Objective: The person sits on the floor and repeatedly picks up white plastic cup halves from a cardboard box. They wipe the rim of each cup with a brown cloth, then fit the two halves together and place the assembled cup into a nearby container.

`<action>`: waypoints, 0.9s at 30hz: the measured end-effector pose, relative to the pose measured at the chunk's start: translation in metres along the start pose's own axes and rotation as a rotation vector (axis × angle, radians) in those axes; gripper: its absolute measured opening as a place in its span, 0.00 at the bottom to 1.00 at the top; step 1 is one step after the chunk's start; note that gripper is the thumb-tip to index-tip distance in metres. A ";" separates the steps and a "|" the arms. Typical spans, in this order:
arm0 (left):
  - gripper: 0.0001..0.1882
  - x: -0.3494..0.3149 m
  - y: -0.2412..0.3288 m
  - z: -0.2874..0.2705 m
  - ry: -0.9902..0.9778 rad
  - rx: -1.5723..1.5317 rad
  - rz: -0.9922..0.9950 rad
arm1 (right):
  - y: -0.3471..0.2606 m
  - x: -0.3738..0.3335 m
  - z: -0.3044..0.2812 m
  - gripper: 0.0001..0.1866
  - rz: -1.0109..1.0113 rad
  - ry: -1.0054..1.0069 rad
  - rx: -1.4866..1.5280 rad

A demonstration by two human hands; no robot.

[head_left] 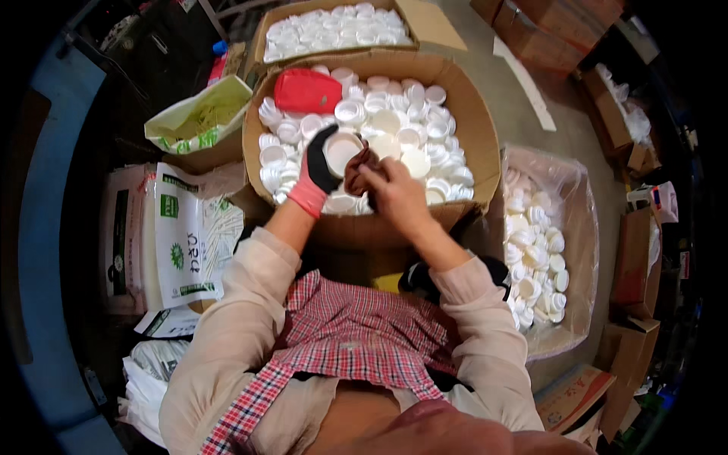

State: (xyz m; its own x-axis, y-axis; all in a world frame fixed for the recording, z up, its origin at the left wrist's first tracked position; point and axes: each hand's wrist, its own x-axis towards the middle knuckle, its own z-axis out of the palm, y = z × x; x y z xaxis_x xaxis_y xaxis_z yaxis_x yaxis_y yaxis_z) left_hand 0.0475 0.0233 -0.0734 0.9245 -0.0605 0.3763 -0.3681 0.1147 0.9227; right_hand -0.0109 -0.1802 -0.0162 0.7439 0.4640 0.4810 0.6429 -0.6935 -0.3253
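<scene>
My left hand (pixel 317 176), in a black and pink glove, is closed round a white round plastic cap (pixel 343 152), its hollow side facing up. My bare right hand (pixel 400 197) grips a crumpled brown cloth (pixel 356 176), which touches the cap's right side. Both hands are over the near part of a large cardboard box (pixel 487 144) heaped with white plastic caps (pixel 441 129). At the box's far left, a red pouch (pixel 307 91) lies on the caps. Part of the held cap is hidden by the cloth and the glove.
Behind stands another box of white caps (pixel 334 32). To the right, a plastic-lined box (pixel 580 258) holds more caps. On the left are an open white bag (pixel 220 98) and stacked printed bags (pixel 178 250). Cardboard boxes (pixel 637 265) line the far right.
</scene>
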 end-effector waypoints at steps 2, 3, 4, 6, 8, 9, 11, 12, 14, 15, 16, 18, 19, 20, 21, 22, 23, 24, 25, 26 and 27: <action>0.17 0.003 -0.012 -0.036 0.121 0.095 -0.074 | 0.021 -0.007 -0.008 0.18 0.107 0.030 0.072; 0.18 0.005 -0.020 -0.062 0.195 -0.047 -0.206 | 0.025 -0.007 -0.017 0.15 0.205 0.037 0.121; 0.18 0.012 -0.019 -0.073 0.200 0.098 -0.347 | 0.032 -0.006 -0.029 0.15 0.283 0.056 0.208; 0.19 0.030 -0.008 -0.080 0.187 0.342 -0.764 | 0.050 -0.011 -0.037 0.15 0.356 0.112 0.188; 0.24 0.026 -0.021 -0.079 -0.103 1.409 -0.602 | 0.053 -0.012 -0.042 0.14 0.368 0.091 0.183; 0.24 0.028 -0.032 -0.083 -0.132 1.331 -0.610 | 0.052 -0.009 -0.043 0.14 0.367 0.082 0.194; 0.24 0.042 -0.057 -0.090 -0.156 1.293 -0.637 | 0.052 -0.005 -0.041 0.13 0.369 0.057 0.214; 0.24 0.045 -0.065 -0.095 -0.215 1.448 -0.562 | 0.052 -0.001 -0.041 0.13 0.376 0.039 0.221; 0.27 0.053 -0.084 -0.108 -0.350 1.353 -0.448 | 0.054 0.004 -0.041 0.13 0.395 0.008 0.227; 0.28 0.053 -0.087 -0.106 -0.465 1.362 -0.491 | 0.057 0.002 -0.037 0.13 0.375 0.030 0.227; 0.30 0.051 -0.089 -0.105 -0.579 1.370 -0.535 | 0.059 0.002 -0.034 0.13 0.359 0.020 0.236; 0.30 0.049 -0.075 -0.081 -0.702 1.484 -0.550 | 0.063 -0.003 -0.031 0.13 0.348 0.011 0.241; 0.28 0.040 -0.071 -0.079 -0.634 1.487 -0.545 | 0.060 -0.002 -0.031 0.13 0.345 -0.006 0.254; 0.26 0.039 -0.067 -0.081 -0.555 1.497 -0.532 | 0.058 -0.001 -0.030 0.13 0.319 -0.015 0.270; 0.22 0.038 -0.066 -0.091 -0.459 1.516 -0.430 | 0.052 0.003 -0.030 0.14 0.312 -0.010 0.300; 0.22 0.042 -0.065 -0.101 -0.312 1.479 -0.426 | 0.045 0.008 -0.029 0.15 0.304 -0.005 0.331; 0.21 0.048 -0.050 -0.082 -0.202 1.409 -0.414 | 0.047 0.006 -0.028 0.17 0.271 0.033 0.346; 0.21 0.052 -0.028 -0.071 -0.089 1.350 -0.410 | 0.043 0.005 -0.025 0.19 0.248 0.059 0.362; 0.23 0.056 -0.007 -0.064 -0.065 1.235 -0.393 | 0.037 0.008 -0.024 0.20 0.221 0.078 0.396; 0.20 0.057 0.018 -0.045 -0.016 1.041 -0.470 | 0.033 0.010 -0.024 0.20 0.196 0.098 0.423; 0.17 0.049 0.016 -0.043 0.031 0.707 -0.458 | 0.030 0.013 -0.017 0.21 0.141 0.125 0.401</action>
State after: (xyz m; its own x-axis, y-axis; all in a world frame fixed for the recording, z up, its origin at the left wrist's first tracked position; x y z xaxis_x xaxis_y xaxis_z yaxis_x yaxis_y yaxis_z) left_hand 0.0911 0.0644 -0.0436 0.9961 0.0787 -0.0408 0.0782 -0.5628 0.8229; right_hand 0.0154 -0.2048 -0.0055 0.8176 0.2925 0.4960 0.5748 -0.4652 -0.6732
